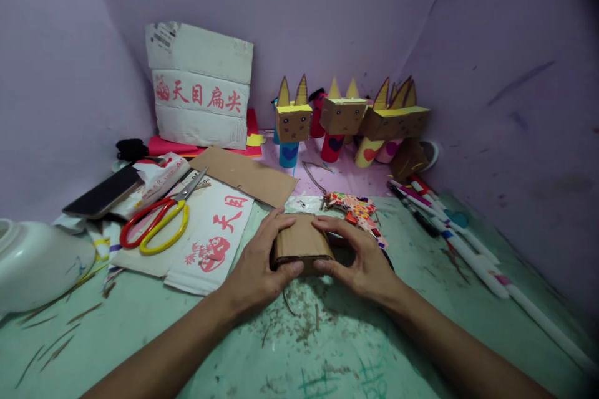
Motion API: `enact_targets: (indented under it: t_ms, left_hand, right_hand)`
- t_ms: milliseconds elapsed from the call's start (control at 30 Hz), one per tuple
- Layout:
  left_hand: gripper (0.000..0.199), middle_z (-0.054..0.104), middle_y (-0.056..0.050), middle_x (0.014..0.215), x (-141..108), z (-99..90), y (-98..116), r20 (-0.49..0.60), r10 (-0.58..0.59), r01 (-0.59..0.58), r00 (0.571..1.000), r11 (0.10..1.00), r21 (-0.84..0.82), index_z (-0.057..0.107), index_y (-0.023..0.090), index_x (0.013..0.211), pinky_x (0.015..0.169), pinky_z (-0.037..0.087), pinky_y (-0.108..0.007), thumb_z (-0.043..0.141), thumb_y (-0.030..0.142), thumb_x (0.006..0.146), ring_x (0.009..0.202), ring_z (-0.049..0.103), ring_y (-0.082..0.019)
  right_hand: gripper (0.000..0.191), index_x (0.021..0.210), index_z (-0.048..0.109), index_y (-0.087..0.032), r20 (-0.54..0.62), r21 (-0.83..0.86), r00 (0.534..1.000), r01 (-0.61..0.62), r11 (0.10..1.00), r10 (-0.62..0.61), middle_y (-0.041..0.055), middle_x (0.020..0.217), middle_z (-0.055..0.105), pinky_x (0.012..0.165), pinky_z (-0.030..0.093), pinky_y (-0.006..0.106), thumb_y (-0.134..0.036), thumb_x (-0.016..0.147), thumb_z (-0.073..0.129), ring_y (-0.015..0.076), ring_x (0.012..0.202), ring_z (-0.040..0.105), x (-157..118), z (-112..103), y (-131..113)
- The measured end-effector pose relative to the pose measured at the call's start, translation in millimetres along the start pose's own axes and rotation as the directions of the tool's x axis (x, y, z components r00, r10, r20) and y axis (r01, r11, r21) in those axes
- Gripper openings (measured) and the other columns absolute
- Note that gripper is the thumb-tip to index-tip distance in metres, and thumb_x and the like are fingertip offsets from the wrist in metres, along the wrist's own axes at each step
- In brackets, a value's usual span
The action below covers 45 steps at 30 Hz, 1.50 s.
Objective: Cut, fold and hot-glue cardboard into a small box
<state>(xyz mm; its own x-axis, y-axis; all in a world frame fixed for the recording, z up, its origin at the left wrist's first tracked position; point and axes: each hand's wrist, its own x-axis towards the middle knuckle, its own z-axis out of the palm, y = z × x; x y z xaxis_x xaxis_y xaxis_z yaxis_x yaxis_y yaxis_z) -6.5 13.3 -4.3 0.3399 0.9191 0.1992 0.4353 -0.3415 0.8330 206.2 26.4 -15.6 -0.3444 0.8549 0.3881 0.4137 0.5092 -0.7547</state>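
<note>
A small brown cardboard box (303, 238) is held between both hands above the green table (346, 336). My left hand (264, 262) grips its left side, fingers on the top edge and thumb at the near lower edge. On the right side, my right hand (362, 259) grips it the same way, its thumb close to the other thumb. Small brown scraps (304, 321) lie on the table just below the box. Scissors with red and yellow handles (163, 215) rest on a white printed cardboard piece (210, 237) to the left.
Cardboard animal figures (294, 124) with pointed ears stand at the back. Markers (461, 243) lie at the right, patterned paper (353, 206) beyond my right hand. A phone (103, 190) and a white container (42, 265) are at the left; a white cardboard sheet (201, 84) leans behind.
</note>
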Motion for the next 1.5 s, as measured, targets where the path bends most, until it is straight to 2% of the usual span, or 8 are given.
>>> enact_targets:
  t_ms: [267, 500, 700, 1000, 1100, 1267, 1367, 1500]
  left_hand:
    - [0.056, 0.035, -0.019, 0.147, -1, 0.7, -1, 0.009, 0.051, -0.051, 0.999, 0.996, 0.069, 0.042, 0.017, 0.128, 0.112, 0.024, -0.05, 0.061, 0.03, 0.078, 0.141, 0.024, -0.031]
    - [0.094, 0.032, -0.023, 0.147, -8, 1.8, 3, 0.049, -0.185, 0.185, 0.982, 0.983, 0.004, 0.008, 0.009, 0.146, 0.107, 0.031, -0.052, 0.062, 0.034, 0.073, 0.132, 0.037, -0.035]
    - [0.093, 0.038, -0.02, 0.144, -2, -0.6, 8, 0.056, -0.235, 0.24, 0.97, 0.966, -0.094, 0.017, 0.01, 0.145, 0.109, 0.03, -0.05, 0.064, 0.034, 0.069, 0.131, 0.037, -0.035]
    - [0.098, 0.032, -0.021, 0.148, 1, 1.5, 8, 0.014, -0.224, 0.218, 0.974, 0.928, -0.302, 0.014, 0.006, 0.146, 0.112, 0.025, -0.048, 0.067, 0.036, 0.069, 0.135, 0.032, -0.035]
    - [0.103, 0.032, -0.018, 0.149, 5, -1.2, 11, 0.067, -0.265, 0.259, 0.962, 0.807, -0.531, 0.012, 0.008, 0.148, 0.111, 0.029, -0.044, 0.071, 0.033, 0.067, 0.134, 0.036, -0.035]
    - [0.09, 0.059, -0.014, 0.13, 13, -13.3, 32, 0.074, -0.433, 0.269, 0.898, 0.407, -0.873, 0.031, 0.007, 0.142, 0.112, 0.03, -0.044, 0.061, 0.012, 0.058, 0.128, 0.046, -0.031]
    - [0.069, 0.067, -0.016, 0.116, 17, -19.5, 44, 0.044, -0.49, 0.218, 0.871, 0.304, -0.927, 0.037, 0.005, 0.138, 0.109, 0.034, -0.05, 0.053, 0.015, 0.072, 0.121, 0.054, -0.032]
    - [0.052, 0.066, -0.016, 0.119, 20, -24.3, 47, 0.177, -0.382, 0.276, 0.907, 0.22, -0.936, 0.044, 0.008, 0.134, 0.103, 0.039, -0.054, 0.043, 0.03, 0.087, 0.117, 0.057, -0.034]
  right_hand:
    - [0.047, 0.115, 0.058, -0.024, 0.005, -0.035, 0.999, 0.033, 0.999, -0.033, 0.0122, 0.122, 0.065, 0.09, 0.052, 0.047, -0.037, 0.072, 0.074, 0.0312, 0.114, 0.061, 0, -1, -1]
    - [0.052, 0.117, 0.058, -0.025, -0.003, 0.032, 1.0, -0.002, 0.999, 0.002, 0.0117, 0.123, 0.064, 0.088, 0.054, 0.045, -0.034, 0.07, 0.078, 0.0306, 0.116, 0.059, -4, 1, 3]
    - [0.059, 0.112, 0.062, -0.026, -0.028, 0.206, 0.999, -0.035, 0.978, 0.042, 0.0102, 0.117, 0.066, 0.089, 0.054, 0.046, -0.038, 0.059, 0.086, 0.0306, 0.112, 0.062, -3, 4, 6]
    - [0.066, 0.105, 0.063, -0.032, 0.073, 0.668, 0.974, -0.208, 0.714, 0.216, 0.0032, 0.121, 0.064, 0.098, 0.051, 0.043, -0.025, 0.047, 0.092, 0.0257, 0.117, 0.06, 3, 15, 3]
    - [0.06, 0.109, 0.065, -0.031, 0.128, 0.69, 0.969, -0.239, 0.683, 0.21, 0.0045, 0.128, 0.061, 0.097, 0.051, 0.043, -0.021, 0.054, 0.089, 0.0265, 0.123, 0.055, 7, 8, 3]
    - [0.066, 0.127, 0.058, -0.03, 0.314, 0.715, 0.945, -0.301, 0.631, 0.094, 0.0055, 0.142, 0.052, 0.105, 0.043, 0.048, -0.02, 0.066, 0.081, 0.0277, 0.127, 0.051, 17, -12, 1]
    - [0.061, 0.124, 0.061, -0.031, 0.249, 0.66, 0.965, -0.234, 0.714, 0.086, 0.0034, 0.141, 0.053, 0.109, 0.038, 0.048, -0.018, 0.067, 0.079, 0.027, 0.13, 0.048, 19, -13, -3]
    - [0.056, 0.123, 0.062, -0.032, 0.1, 0.464, 0.993, -0.104, 0.88, 0.065, 0.0012, 0.135, 0.059, 0.106, 0.042, 0.05, -0.017, 0.07, 0.073, 0.0267, 0.127, 0.052, 18, -3, -6]
